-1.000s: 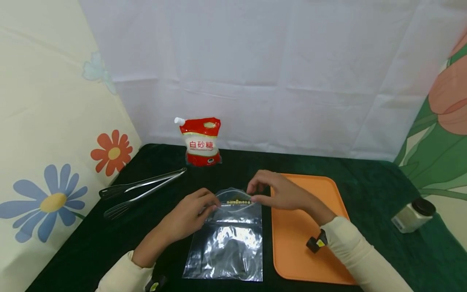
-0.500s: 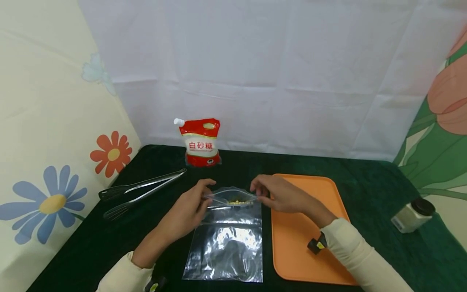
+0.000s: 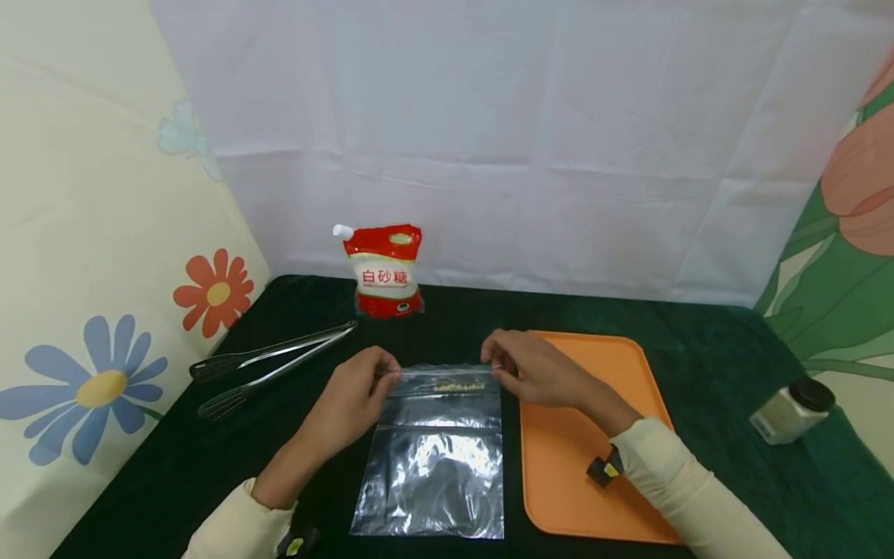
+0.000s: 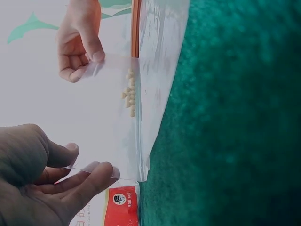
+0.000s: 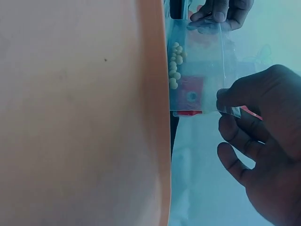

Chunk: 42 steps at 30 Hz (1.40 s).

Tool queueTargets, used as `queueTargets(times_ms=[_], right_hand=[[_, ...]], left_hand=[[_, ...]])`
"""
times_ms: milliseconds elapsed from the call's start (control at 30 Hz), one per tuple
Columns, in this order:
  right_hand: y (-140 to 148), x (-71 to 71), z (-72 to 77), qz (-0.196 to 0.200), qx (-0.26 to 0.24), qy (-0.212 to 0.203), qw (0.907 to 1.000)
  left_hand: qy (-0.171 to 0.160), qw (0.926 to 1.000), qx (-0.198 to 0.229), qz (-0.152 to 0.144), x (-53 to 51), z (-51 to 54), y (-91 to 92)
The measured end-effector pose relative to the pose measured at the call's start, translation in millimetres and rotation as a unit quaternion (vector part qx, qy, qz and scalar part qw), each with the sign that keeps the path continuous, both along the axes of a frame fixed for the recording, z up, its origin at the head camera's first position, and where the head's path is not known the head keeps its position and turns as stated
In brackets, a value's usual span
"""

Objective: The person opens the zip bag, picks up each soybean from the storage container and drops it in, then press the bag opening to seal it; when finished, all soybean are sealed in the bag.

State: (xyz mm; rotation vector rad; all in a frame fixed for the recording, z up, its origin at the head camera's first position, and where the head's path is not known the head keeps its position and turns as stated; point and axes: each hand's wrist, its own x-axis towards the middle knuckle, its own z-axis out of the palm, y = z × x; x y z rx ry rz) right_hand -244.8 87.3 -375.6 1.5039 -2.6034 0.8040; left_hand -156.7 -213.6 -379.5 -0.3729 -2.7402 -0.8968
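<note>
A clear zip bag (image 3: 436,473) lies with its lower part flat on the dark green cloth and its top edge lifted. Several small pale yellow beans or pellets (image 4: 130,96) sit in a cluster inside, near the fold below the mouth. My left hand (image 3: 352,396) pinches the left top corner between thumb and fingers. At the opposite corner, my right hand (image 3: 538,371) pinches the edge between thumb and index finger, as the right wrist view also shows. Between the hands the mouth is drawn straight, its two sides together. Whether the zip is sealed, I cannot tell.
An orange tray (image 3: 566,481) lies right of the bag, under my right forearm. Metal tongs (image 3: 279,361) rest at the left. A red and white sugar pouch (image 3: 386,272) stands at the back. A dark-lidded jar (image 3: 789,411) is far right.
The bag's mouth, gaping a second ago, has narrowed to a straight line. My left hand has moved left and slightly up; my right hand has shifted slightly right.
</note>
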Motion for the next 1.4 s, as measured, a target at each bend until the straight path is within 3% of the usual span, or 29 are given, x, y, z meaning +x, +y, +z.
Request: queueTargets(times_ms=[500, 700, 900, 1033, 1200, 1400], right_hand=[[-3, -0.1, -0.3, 0.000, -0.003, 0.021, 0.9998], [-3, 0.6, 0.0, 0.004, -0.005, 0.021, 0.9998], [-4, 0.5, -0.3, 0.012, -0.008, 0.036, 0.9992], [-7, 0.0, 4.4, 0.011, 0.017, 0.057, 0.9982], [-20, 1.0, 14.3, -0.012, 0.087, 0.090, 0.9920], [-55, 6.4, 20.4, 0.007, 0.098, 0.114, 0.9886]], left_hand=[[0.015, 0.9993, -0.001, 0.034, 1.3, 2.3, 0.8], [0.000, 0.9986, 0.004, 0.053, 1.9, 2.5, 1.6], [0.007, 0.9989, -0.004, 0.047, 2.8, 2.6, 2.1], [0.027, 0.9989, -0.009, 0.037, 3.3, 3.2, 1.8], [0.031, 0.9988, -0.016, 0.033, 3.7, 3.3, 2.6], [0.025, 0.9992, -0.019, 0.027, 3.7, 3.8, 2.2]])
